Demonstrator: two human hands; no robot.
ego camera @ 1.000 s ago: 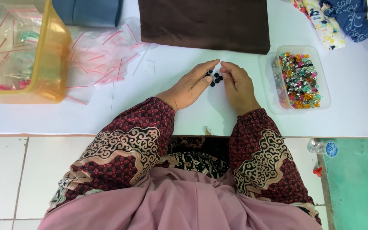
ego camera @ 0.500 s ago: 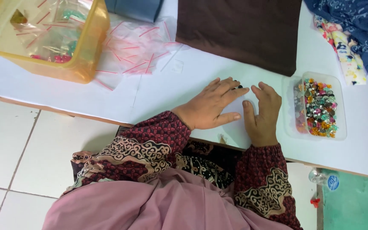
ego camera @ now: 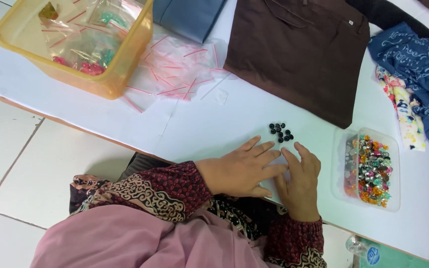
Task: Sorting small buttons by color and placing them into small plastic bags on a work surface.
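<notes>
Lying loose on the white table (ego camera: 209, 124) just beyond the fingertips, the black beads (ego camera: 280, 132) look tiny, hard, light and prone to rolling, best pinched singly between fingertips. Left hand (ego camera: 242, 171) and right hand (ego camera: 299, 181) rest flat, fingers spread, holding nothing.

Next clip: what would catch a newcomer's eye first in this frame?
Probably the two hands, left hand and right hand, lying flat side by side on the white table, with a small cluster of black beads just beyond the fingertips. To the right sits a clear plastic tray of multicoloured gems; at far left, a yellow translucent plastic tub of small bags.
</notes>
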